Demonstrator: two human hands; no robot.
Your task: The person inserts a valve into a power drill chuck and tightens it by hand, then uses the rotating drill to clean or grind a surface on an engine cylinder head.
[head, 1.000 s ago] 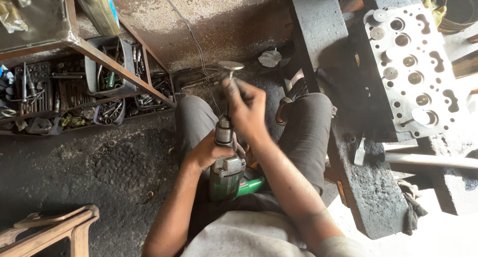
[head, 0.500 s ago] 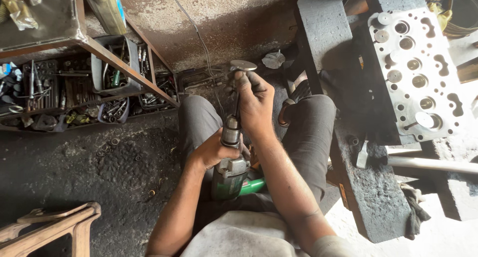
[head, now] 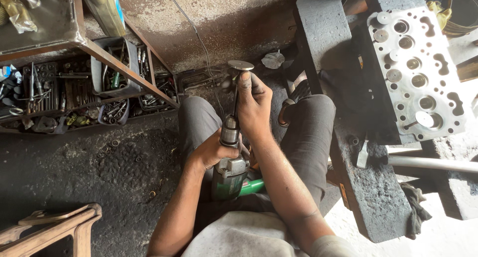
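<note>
I sit with a green and grey electric drill [head: 230,175] between my knees. An engine valve [head: 239,66] stands in its chuck, stem down and round head at the top. My left hand [head: 211,150] grips the drill's body just below the chuck. My right hand [head: 254,105] is wrapped around the valve stem, with the thumb up near the valve head. On the right, a metal cylinder head [head: 416,70] with many round holes lies on dark blocks, with a few valves resting in it.
A rusty metal shelf [head: 112,63] at the left holds bins of tools and small parts. A wooden stool [head: 55,227] stands at the lower left. A dark stone block [head: 371,187] runs along my right leg. A metal pipe [head: 430,162] and a rag [head: 416,212] lie nearby.
The view has shifted slightly. My right hand has slid a little along the valve stem; my left hand stays on the drill.
</note>
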